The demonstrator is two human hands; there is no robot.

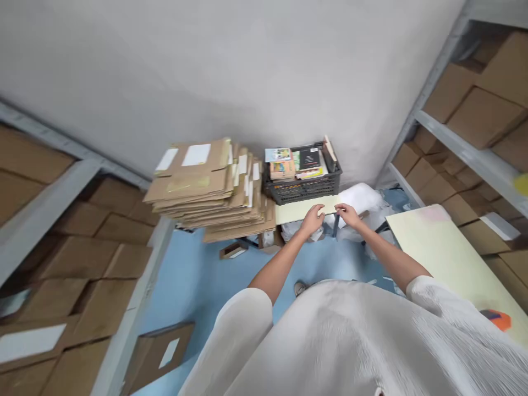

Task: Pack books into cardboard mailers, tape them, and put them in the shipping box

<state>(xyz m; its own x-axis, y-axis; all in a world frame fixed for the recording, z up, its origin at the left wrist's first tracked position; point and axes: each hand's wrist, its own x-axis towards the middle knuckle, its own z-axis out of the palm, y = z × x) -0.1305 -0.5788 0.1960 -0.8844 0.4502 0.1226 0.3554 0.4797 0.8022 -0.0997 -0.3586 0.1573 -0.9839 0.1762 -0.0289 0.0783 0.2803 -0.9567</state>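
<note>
My left hand [313, 221] is at the front edge of a narrow cream tabletop [295, 211], its fingers slightly bent and apart. Just to its right, my right hand [348, 214] reaches the same edge, with thumb and fingers apart. Nothing shows in either hand. Behind them on the tabletop stands a black plastic crate [303, 190] filled with books [309, 158]. To the left, a tall, uneven stack of flattened cardboard boxes [198, 181] with white labels rises beside the crate.
Shelves of cardboard boxes line the left [78, 258] and right [487, 115]. White plastic wrapping [361, 198] bulges right of my hands. A second cream table [441, 247] holds an orange-and-dark object [498, 318]. A cardboard box [159, 352] lies on the blue floor [185, 291].
</note>
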